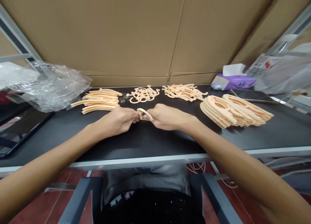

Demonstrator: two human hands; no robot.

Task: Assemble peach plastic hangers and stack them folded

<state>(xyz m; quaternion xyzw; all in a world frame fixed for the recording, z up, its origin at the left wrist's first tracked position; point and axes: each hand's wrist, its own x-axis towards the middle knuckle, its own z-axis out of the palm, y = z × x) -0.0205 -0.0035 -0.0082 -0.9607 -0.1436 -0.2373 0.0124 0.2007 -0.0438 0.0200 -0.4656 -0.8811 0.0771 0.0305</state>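
Between my hands, just above the black tabletop, is a small curved cream-coloured piece [145, 112]. My left hand [123, 119] pinches its left end, with the fingers closed. On its right end, my right hand [165, 117] is closed too, with its fingertips partly hidden behind the hand. Behind my hands lies a pile of cream curved, hook-like pieces [143, 95]. A stack of long, slightly bent cream strips [100, 101] lies beyond my left hand. Further right is a heap of thin cream pieces [183, 92].
Flat cream panels with oval holes [233, 110] stand stacked at the right. Behind them are a purple tissue pack [235, 81] and a dark flat tablet-like object [252, 96]. Clear plastic wrap [55, 88] lies at the left, near a dark tray [26, 130]. Cardboard [116, 36] walls the back.
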